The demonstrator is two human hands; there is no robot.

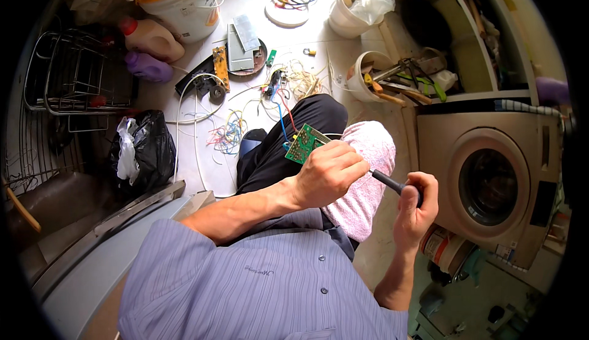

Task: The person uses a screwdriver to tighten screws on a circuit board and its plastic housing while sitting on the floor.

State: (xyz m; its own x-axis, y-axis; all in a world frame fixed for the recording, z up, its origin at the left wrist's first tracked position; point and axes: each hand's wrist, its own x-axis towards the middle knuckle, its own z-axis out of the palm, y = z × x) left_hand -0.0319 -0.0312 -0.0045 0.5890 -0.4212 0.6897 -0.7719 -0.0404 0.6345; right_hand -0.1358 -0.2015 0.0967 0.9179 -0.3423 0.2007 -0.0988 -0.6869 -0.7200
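Observation:
My left hand (331, 171) is closed around a green circuit board (302, 144), held above my knees. Red and blue wires (282, 119) run from the board toward the floor. In my right hand (415, 208) is a screwdriver (388, 182) with a dark handle, its shaft pointing left toward my left hand. The screwdriver's tip is hidden behind my left fingers, so I cannot tell what it touches. A pink towel (362, 180) lies over my right knee.
Loose wires (230, 133) lie on the floor ahead, near an orange board (221, 69) and grey metal plates (240, 49). A tool bucket (359, 76) stands far right, beside a washing machine (454, 150). At left are a black bag (156, 147) and a wire rack (76, 76).

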